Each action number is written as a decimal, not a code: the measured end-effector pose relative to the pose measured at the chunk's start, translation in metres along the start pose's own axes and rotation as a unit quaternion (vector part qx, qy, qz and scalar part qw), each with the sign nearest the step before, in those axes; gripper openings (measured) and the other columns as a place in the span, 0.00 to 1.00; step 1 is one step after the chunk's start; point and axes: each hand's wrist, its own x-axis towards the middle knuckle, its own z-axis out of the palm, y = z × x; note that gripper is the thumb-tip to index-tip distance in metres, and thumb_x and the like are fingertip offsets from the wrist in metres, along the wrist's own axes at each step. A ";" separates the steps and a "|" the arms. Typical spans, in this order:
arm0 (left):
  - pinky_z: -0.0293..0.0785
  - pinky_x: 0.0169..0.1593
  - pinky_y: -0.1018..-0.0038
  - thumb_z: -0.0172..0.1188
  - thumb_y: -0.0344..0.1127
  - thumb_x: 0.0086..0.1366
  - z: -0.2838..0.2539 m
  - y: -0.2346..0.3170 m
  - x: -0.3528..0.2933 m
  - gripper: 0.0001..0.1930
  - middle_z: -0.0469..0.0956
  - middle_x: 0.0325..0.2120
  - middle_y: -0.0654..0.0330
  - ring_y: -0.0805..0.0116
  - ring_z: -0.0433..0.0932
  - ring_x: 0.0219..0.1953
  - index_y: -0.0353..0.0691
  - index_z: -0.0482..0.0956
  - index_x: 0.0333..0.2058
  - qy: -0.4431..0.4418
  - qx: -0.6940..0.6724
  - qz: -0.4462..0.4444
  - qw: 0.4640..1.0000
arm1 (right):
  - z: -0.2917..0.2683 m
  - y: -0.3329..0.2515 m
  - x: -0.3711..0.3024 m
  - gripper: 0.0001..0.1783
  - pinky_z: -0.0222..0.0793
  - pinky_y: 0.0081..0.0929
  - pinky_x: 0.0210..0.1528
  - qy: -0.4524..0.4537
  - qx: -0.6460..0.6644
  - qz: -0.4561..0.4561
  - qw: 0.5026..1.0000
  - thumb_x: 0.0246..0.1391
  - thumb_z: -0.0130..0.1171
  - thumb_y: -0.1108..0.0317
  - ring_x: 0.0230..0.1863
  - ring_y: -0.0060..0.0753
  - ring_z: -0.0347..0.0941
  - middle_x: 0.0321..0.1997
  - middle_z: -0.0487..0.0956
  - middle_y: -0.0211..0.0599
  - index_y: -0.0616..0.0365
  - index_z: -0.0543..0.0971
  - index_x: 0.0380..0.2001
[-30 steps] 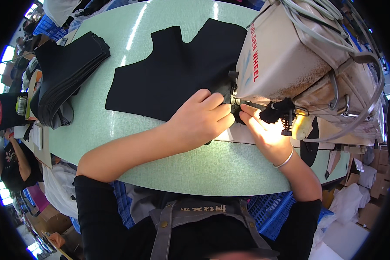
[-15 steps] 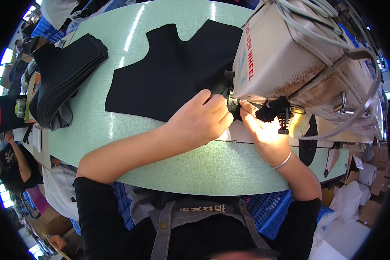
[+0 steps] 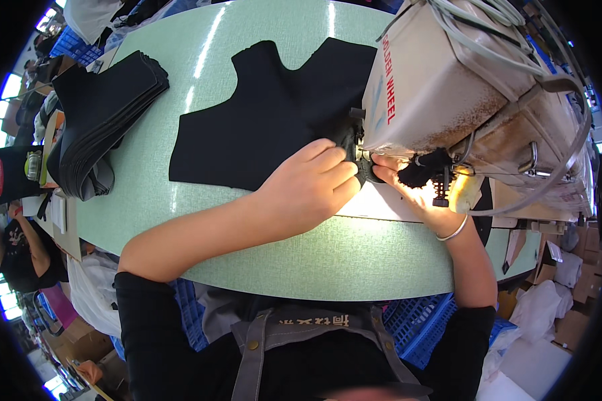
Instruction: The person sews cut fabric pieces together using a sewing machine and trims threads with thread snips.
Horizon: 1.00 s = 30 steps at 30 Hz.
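At the far left, a co-worker's bare arm [image 3: 37, 250] shows at the rim. Above it, a blue plastic crate [image 3: 77, 45] sits beyond the table's edge, and a crumpled white plastic bag [image 3: 93, 294] hangs lower down. On the left of the pale green table [image 3: 287, 267] lies a layered stack of black fabric pieces [image 3: 104, 110], bent down at its near end. To its right, a single black fabric panel [image 3: 261, 134] with curved cutouts lies flat, its right end running to the stitching area of a beige sewing machine [image 3: 441, 87].

The left hand [image 3: 318, 179] is curled, its knuckles up, over the panel's lower right part; its fingertips are hidden, so I cannot tell whether they pinch the cloth. The right hand [image 3: 408, 190], with a silver bangle [image 3: 453, 230] at the wrist, reaches under the machine's head, fingers close together near the fabric's edge; its grip cannot be made out either. Farther right, white plastic sheeting [image 3: 538, 307] lies beside cardboard boxes [image 3: 572, 331].
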 end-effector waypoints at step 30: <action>0.58 0.35 0.75 0.60 0.34 0.44 -0.010 0.004 0.006 0.06 0.62 0.18 0.71 0.73 0.64 0.29 0.48 0.70 0.18 -0.115 0.196 0.077 0.971 | 0.017 0.018 -0.008 0.30 0.64 0.48 0.66 0.006 -0.037 0.072 0.997 0.68 0.37 0.56 0.71 0.40 0.57 0.69 0.62 0.50 0.69 0.60 0.64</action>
